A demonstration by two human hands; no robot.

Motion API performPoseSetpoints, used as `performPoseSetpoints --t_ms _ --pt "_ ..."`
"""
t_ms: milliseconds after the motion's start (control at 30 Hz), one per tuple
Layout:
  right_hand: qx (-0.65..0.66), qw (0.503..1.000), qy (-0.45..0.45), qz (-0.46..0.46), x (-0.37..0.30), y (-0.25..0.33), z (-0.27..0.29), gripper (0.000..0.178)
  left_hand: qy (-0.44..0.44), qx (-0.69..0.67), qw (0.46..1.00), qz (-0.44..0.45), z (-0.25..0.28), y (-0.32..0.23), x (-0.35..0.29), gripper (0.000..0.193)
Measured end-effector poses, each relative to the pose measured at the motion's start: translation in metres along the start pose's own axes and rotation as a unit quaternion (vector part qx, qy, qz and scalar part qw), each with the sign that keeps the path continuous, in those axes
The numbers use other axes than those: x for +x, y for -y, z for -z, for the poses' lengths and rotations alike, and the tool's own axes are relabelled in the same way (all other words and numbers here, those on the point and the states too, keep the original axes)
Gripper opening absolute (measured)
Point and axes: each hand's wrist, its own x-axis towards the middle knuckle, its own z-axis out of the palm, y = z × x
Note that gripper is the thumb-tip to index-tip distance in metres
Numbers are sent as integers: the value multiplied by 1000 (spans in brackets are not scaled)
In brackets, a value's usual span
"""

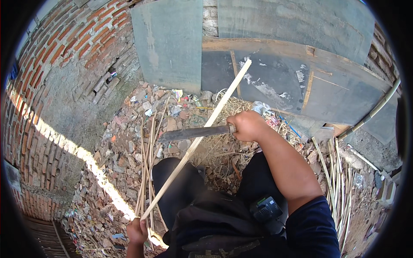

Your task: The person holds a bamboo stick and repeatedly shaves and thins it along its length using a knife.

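My left hand (137, 231) is closed round the lower end of a long pale strip of split bamboo (174, 174). The strip slants up and away to the right, over my left knee, its far end standing free before the dark panels. In my right hand (248, 125) is the handle of a machete (193, 133), gripped in a fist. Its dark blade points left and lies across the strip near the middle. Whether the edge bites into the bamboo I cannot tell.
Thin bamboo strips (148, 159) lie beside my left leg, and more strips (337, 185) are heaped at the right. Rubble and litter (116, 172) cover the ground, with pale shavings (232, 107) ahead. A brick wall (64, 56) rises at left; grey panels (167, 43) stand in front.
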Motion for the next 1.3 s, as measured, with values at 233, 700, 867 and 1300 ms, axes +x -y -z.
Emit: performPoseSetpoints --t_ms 233,700,867,1300 --pt "172 959 -104 -201 4 -57 -18 30 -8 -2 1000 0 -1 29 -10 24" --pt "193 965 -77 -161 9 -63 -29 28 -41 2 999 -13 3 16 2 28" --pt "211 958 -114 -154 6 -46 -21 32 -7 5 1000 -29 8 21 5 30" --pt "206 956 -106 -181 16 -55 -28 30 33 -89 995 16 16 13 22 34"
